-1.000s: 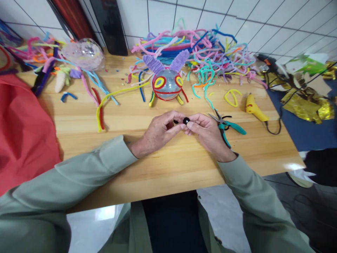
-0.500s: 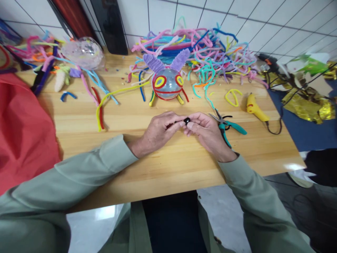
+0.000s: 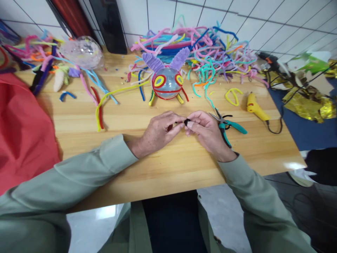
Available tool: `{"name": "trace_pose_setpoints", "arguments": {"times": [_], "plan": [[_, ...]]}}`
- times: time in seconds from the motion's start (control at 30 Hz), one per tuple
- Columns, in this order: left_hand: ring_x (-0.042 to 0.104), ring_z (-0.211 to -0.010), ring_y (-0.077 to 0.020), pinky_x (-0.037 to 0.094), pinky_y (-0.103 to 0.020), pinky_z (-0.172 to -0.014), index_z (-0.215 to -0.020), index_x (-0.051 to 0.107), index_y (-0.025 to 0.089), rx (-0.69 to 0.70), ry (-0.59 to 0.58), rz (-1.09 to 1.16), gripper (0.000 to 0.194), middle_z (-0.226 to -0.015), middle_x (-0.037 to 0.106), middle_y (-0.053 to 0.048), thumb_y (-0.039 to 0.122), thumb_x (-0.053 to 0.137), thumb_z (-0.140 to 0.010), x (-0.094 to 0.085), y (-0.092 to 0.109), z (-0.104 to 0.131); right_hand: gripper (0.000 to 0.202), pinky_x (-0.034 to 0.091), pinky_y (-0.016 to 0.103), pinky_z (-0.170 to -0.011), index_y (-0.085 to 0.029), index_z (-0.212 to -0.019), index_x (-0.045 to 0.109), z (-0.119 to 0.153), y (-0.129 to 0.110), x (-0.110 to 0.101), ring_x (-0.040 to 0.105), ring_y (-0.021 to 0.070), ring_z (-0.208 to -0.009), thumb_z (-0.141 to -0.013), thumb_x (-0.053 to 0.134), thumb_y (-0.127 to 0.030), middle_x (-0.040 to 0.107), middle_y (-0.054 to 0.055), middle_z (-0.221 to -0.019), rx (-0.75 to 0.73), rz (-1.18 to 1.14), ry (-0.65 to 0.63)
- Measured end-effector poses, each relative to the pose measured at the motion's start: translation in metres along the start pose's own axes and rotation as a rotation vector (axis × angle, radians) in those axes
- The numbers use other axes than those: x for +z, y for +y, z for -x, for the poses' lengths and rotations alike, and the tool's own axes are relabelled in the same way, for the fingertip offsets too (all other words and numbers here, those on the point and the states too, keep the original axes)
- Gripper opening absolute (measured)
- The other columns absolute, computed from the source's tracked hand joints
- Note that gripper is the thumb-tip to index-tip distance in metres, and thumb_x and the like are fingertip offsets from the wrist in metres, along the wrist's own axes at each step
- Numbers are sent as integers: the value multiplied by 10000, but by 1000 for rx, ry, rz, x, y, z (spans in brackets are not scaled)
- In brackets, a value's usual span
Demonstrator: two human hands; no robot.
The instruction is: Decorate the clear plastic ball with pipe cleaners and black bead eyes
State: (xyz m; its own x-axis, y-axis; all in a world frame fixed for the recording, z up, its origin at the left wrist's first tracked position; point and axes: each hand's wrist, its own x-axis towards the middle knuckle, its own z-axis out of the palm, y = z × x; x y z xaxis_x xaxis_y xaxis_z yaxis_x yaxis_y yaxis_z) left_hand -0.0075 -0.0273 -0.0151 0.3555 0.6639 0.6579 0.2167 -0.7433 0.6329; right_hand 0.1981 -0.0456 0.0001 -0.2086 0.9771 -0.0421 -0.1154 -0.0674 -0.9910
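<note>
My left hand (image 3: 162, 130) and my right hand (image 3: 205, 130) meet over the wooden table, fingertips pinched round a small black piece (image 3: 187, 122). Both hands are closed on it. Behind them stands a clear ball figure (image 3: 169, 84) with purple fuzzy ears, yellow eyes ringed in red, a red mouth line and short yellow feet. Teal-handled pliers (image 3: 225, 126) lie open just right of my right hand, with a short black stem beside their jaws.
Tangled coloured pipe cleaners (image 3: 207, 52) fill the back. A yellow glue gun (image 3: 256, 108) lies at the right, its cord near the edge. Red cloth (image 3: 23, 130) covers the left; long yellow and red stems (image 3: 101, 116) lie at centre left.
My fingers have shifted slightly around the black piece, which shows turned a little differently. The other objects have stayed in place.
</note>
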Motion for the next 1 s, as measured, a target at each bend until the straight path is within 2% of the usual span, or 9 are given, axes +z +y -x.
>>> {"name": "trace_pose_setpoints", "arguments": {"times": [0.2,0.37,0.57,0.73,0.87,1.0], "plan": [[730,-795,-123,570,-229,-715,-1118,761,177,83,-7,-97,143,-938,808,-38,137,653,-1033,-1,3,0,345,559,255,-606,-233,-939,710,0,0,1,689,123,-638,-813,930,-466,745,-36,-733,-24,41,19],[728,-765,-117,558,-213,-671,-1078,739,177,153,-4,-200,143,-908,805,-26,101,640,-1008,-1,4,1,309,546,258,-592,-225,-870,698,0,2,2,656,111,-595,-794,936,-407,733,-37,-718,-33,86,45],[713,-733,-124,543,-221,-644,-999,709,176,195,-31,-297,106,-834,767,-16,117,623,-1020,-3,5,2,291,535,262,-580,-223,-839,691,1,0,1,639,114,-583,-795,925,-391,706,-42,-676,-22,109,26],[722,-774,-135,548,-238,-667,-990,705,182,239,-64,-402,140,-860,765,-26,135,586,-1047,-3,2,5,264,511,258,-582,-215,-815,693,1,-2,0,618,107,-570,-803,911,-365,688,-45,-654,-15,113,8],[711,-748,-134,532,-239,-644,-1000,708,175,248,-47,-400,145,-841,758,-24,120,581,-1042,-3,0,3,225,483,254,-575,-211,-815,706,2,-3,0,599,101,-559,-804,897,-330,680,-49,-640,-15,105,-15],[713,-742,-137,536,-238,-646,-1036,714,169,249,-14,-307,118,-833,757,-20,95,628,-1002,-6,1,-2,226,473,255,-579,-210,-831,710,2,-1,1,591,100,-562,-800,899,-330,676,-51,-640,15,99,-41]]}}
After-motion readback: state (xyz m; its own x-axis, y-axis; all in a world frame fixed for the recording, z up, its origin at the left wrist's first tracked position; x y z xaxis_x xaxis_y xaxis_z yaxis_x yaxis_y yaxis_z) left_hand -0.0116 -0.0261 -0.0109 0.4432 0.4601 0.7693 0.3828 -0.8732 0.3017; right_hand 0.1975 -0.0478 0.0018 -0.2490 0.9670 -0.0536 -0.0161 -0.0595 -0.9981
